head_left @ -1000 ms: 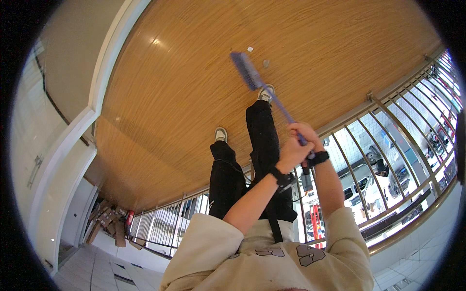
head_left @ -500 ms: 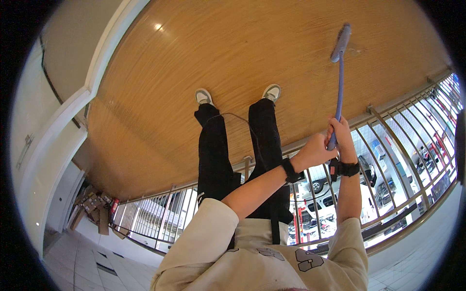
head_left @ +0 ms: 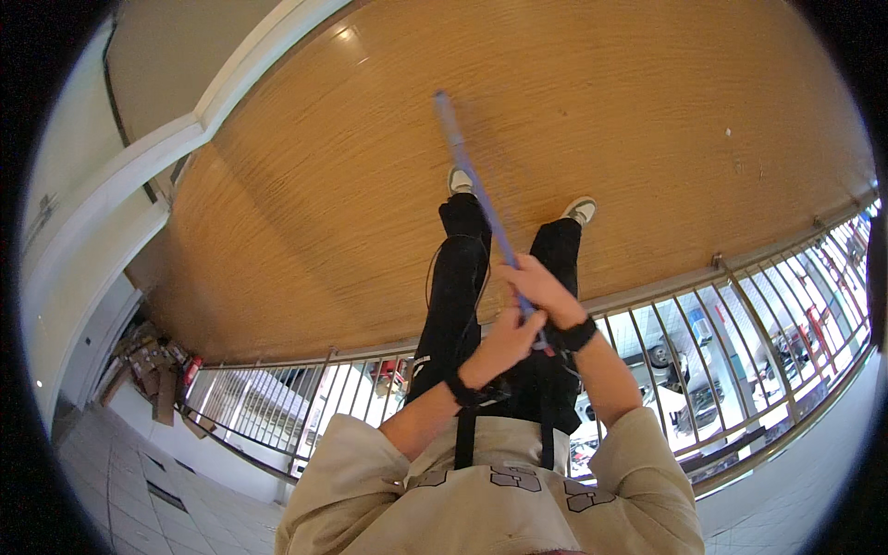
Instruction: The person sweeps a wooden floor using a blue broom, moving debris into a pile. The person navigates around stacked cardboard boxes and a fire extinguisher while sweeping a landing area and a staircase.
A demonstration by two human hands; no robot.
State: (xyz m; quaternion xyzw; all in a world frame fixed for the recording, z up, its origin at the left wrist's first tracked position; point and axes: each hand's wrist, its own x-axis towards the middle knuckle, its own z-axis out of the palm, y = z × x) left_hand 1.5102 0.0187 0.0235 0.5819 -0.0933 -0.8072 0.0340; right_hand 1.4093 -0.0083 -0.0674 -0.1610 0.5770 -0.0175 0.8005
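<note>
A long broom with a blue-purple handle (head_left: 490,217) slants from my hands up and to the left over the brown wood-grain floor. Its head (head_left: 447,111) is smeared by motion, and the bristles cannot be made out clearly. My right hand (head_left: 548,287) is closed round the upper shaft. Lower down, near the handle's end, my left hand (head_left: 506,344) grips it too. Black bands circle both wrists. The shaft passes in front of my left leg and beside my left shoe (head_left: 461,180).
A metal railing (head_left: 638,314) curves behind me, with a lower level and vehicles beyond it. Cardboard boxes (head_left: 153,370) and a red cylinder (head_left: 192,370) stand at the lower left. A white ledge (head_left: 199,129) borders the floor. A small white scrap (head_left: 728,132) lies at right.
The broom has swung from the right across to the left, and both my hands have moved left with it. The floor and my feet appear shifted in view.
</note>
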